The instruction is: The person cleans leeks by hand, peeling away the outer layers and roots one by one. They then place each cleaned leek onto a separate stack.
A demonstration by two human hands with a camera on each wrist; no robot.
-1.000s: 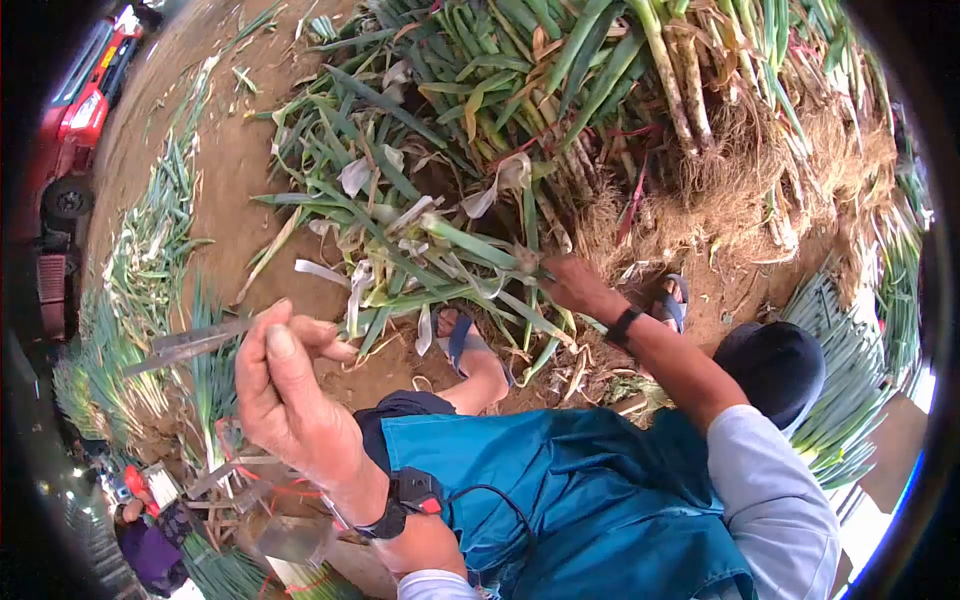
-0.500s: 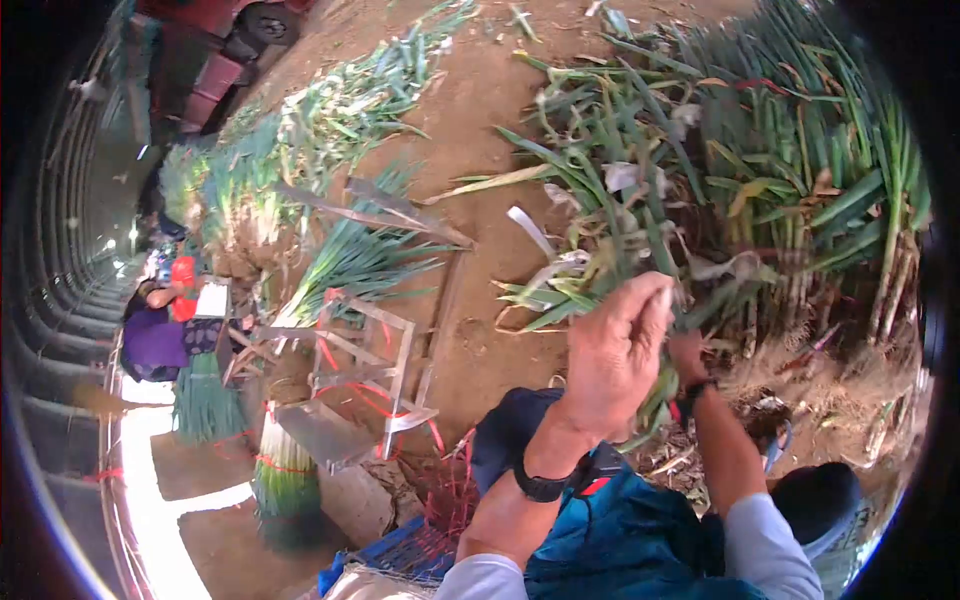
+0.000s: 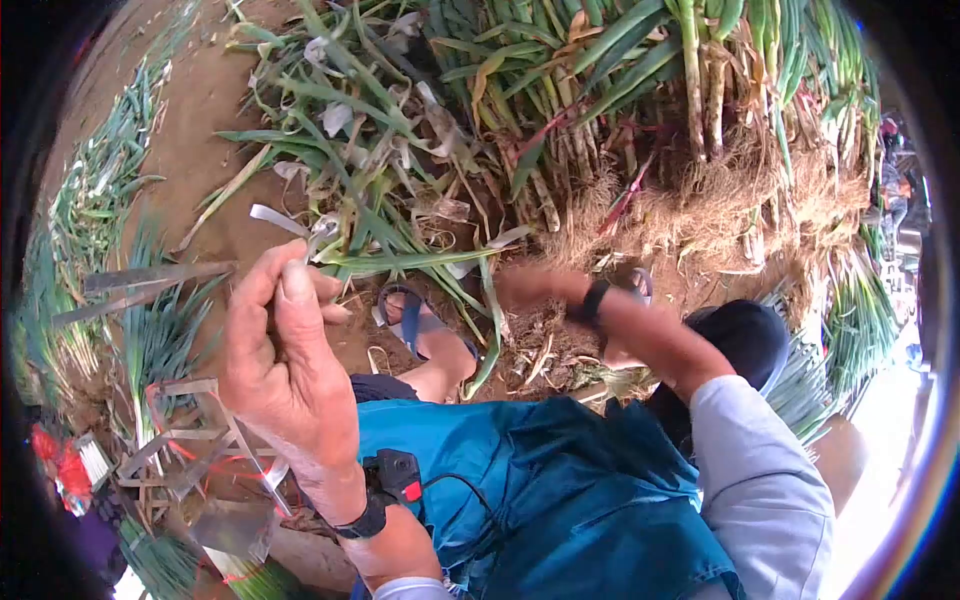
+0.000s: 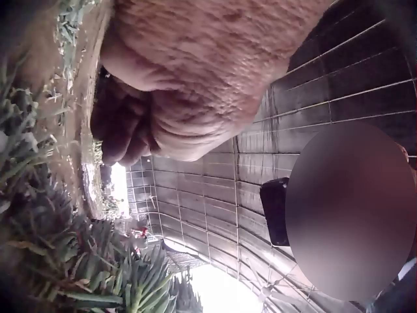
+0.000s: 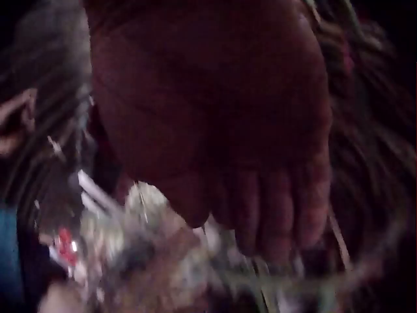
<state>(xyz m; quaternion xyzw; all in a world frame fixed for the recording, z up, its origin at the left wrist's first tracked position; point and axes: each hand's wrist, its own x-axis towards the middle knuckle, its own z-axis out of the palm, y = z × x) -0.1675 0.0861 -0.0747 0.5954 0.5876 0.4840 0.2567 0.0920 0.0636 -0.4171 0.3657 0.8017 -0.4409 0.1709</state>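
In the head view, my left hand (image 3: 295, 370) is raised at the lower left, thumb against the curled index finger, the other fingers loosely bent. Nothing shows between them. In the left wrist view the palm (image 4: 195, 85) fills the top and its fingers are partly hidden. My right hand (image 3: 540, 288), blurred, hovers low over strewn leaves and dry peelings by the feet. A long green leaf (image 3: 490, 325) hangs just left of it. In the right wrist view the fingers (image 5: 277, 215) bend away over blurred litter; I cannot tell whether they grip anything.
Tall leek-like green onions (image 3: 700, 90) with hairy roots stand bundled at the back right. A heap of loose leaves (image 3: 370, 150) lies at centre left. Sandalled feet (image 3: 420, 325) are close by. Metal frames (image 3: 215, 430) and more bundles stand at lower left.
The view swung left and came back. A second ago the right hand was at the end of a green stalk; now that stalk is no longer at its fingers. The left hand stays raised.
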